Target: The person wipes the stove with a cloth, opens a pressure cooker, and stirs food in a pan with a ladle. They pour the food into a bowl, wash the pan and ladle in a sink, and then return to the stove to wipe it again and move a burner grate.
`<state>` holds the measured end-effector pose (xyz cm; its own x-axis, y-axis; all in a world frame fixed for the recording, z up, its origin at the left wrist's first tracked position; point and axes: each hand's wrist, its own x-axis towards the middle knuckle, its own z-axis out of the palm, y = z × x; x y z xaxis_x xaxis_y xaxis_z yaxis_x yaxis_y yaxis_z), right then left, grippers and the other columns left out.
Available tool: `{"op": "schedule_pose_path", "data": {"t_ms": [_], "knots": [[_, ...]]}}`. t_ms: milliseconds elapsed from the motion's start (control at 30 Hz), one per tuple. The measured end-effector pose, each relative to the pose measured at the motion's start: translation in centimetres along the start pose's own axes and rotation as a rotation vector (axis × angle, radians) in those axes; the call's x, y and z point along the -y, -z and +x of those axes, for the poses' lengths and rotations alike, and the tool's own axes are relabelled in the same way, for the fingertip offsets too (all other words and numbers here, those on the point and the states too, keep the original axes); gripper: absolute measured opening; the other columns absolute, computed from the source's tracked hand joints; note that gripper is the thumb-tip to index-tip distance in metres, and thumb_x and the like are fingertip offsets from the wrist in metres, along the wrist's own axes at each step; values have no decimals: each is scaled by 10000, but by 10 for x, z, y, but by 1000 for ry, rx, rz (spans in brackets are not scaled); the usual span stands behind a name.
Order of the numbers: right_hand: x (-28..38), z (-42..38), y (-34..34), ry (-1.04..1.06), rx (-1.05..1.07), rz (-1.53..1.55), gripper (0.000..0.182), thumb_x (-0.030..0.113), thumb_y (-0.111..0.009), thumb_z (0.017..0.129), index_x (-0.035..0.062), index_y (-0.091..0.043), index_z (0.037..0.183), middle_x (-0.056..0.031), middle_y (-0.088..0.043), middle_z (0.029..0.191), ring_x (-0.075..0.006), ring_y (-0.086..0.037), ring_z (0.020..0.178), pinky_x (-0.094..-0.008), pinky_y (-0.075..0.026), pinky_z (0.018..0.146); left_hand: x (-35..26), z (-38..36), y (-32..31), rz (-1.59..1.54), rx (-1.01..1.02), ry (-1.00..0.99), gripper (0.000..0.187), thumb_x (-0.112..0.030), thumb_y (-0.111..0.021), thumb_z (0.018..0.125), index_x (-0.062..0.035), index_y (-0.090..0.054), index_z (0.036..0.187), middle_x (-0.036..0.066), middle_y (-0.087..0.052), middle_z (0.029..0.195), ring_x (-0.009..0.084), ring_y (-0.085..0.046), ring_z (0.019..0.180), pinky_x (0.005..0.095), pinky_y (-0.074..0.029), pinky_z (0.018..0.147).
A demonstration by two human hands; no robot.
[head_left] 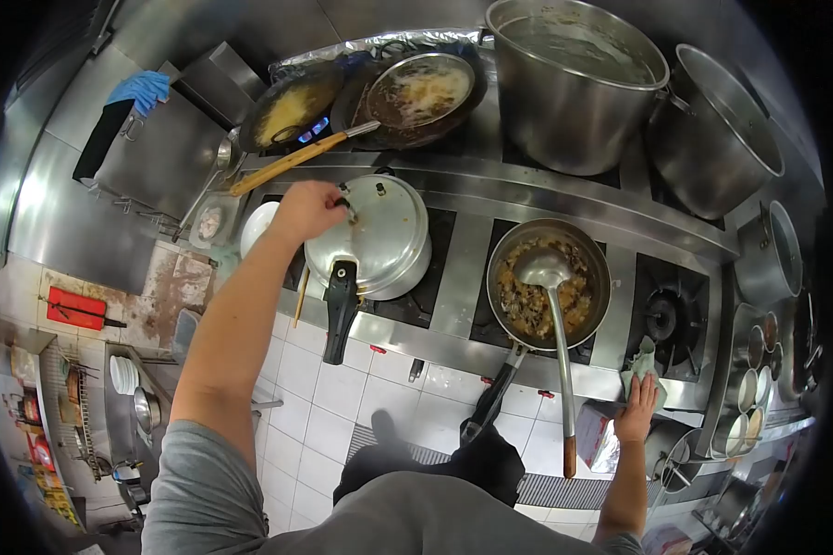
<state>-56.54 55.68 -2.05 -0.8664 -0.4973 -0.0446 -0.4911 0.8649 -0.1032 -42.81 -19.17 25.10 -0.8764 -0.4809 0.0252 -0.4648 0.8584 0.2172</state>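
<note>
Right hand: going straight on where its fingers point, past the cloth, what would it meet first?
Probably the burner, since the right hand points there across the cloth, though heights are hard to judge.

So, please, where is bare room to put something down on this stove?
The burner right of the frying pan bears no pot; a cloth and the right hand lie at its front edge. A bare steel strip runs between pan and pressure cooker. The back is crowded with woks and large pots; the ladle handle juts over the front.
</note>
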Motion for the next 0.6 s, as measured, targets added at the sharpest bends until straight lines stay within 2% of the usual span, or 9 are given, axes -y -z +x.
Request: {"op": "schedule_pose_path", "data": {"t_ms": [67, 100, 167, 200, 300, 333, 433, 533, 600], "knots": [[5, 2, 6, -17, 31, 20, 864, -3, -623, 700, 26, -392, 1533, -242, -285, 1646, -423, -211, 1554, -554, -135, 1276, 8, -2, 26, -217, -133, 99, 423, -336, -824, 790, -18, -768, 1063, 124, -763, 880, 249, -733, 803, 379, -577, 769], [8, 0, 10, -26, 49, 27, 885, -21, -621, 690, 31, -384, 1541, -239, -297, 1640, -428, -216, 1551, -555, -136, 1274, 20, -3, 43, -283, -233, 104, 403, -306, -827, 823, -3, -763, 1082, 91, -758, 848, 168, -708, 760, 339, -568, 727], [15, -2, 18, -22, 26, 24, 889, -46, -613, 683, 49, -399, 1541, -240, -303, 1639, -434, -232, 1544, -540, -157, 1272, 34, -23, 87, -432, -356, 76, 343, -208, -829, 851, 12, -753, 1103, 55, -734, 813, 95, -652, 739, 284, -539, 697], [21, -2, 24, -17, 11, 25, 892, -59, -609, 680, 58, -406, 1541, -240, -306, 1638, -436, -239, 1541, -533, -167, 1271, 44, -42, 103, -436, -397, 66, 336, -207, -826, 858, 12, -751, 1102, 62, -728, 814, 94, -647, 736, 281, -538, 699], [27, -7, 32, -85, -146, 182, 878, -86, -588, 686, 86, -436, 1534, -242, -317, 1634, -447, -273, 1523, -499, -210, 1263, 103, -109, 105, -297, -332, 300, 333, -202, -818, 849, -1, -753, 1107, 95, -755, 864, 137, -698, 775, 305, -559, 735], [34, -7, 37, -122, -263, 304, 861, -124, -546, 687, 69, -462, 1521, -224, -316, 1643, -453, -317, 1496, -508, -264, 1235, 141, -134, 85, -275, -288, 352, 360, -231, -820, 833, -7, -754, 1106, 119, -766, 897, 186, -723, 808, 337, -571, 762], [93, -9, 87, -297, -524, 592, 666, -133, -514, 801, 7, -531, 1452, -205, -539, 1487, -341, -495, 1408, -441, -337, 1199, 238, -212, -12, -118, -220, 500, 415, -327, -810, 783, -26, -769, 1066, 171, -776, 958, 311, -754, 900, 419, -585, 836], [213, -14, 139, -288, -538, 990, 559, -117, -483, 873, -16, -556, 1417, -162, -632, 1372, -260, -593, 1299, -390, -425, 1132, 289, -251, -92, -166, -128, 698, 362, -343, -786, 778, -49, -787, 989, 179, -765, 915, 345, -740, 882, 435, -581, 815], [320, -18, 154, -122, -410, 1137, 430, -42, -546, 944, 1, -605, 1368, -114, -694, 1227, -173, -668, 1108, -317, -521, 989, 312, -253, -122, -184, -137, 724, 333, -329, -786, 781, -57, -790, 973, 176, -758, 894, 354, -733, 869, 443, -578, 796]]}}
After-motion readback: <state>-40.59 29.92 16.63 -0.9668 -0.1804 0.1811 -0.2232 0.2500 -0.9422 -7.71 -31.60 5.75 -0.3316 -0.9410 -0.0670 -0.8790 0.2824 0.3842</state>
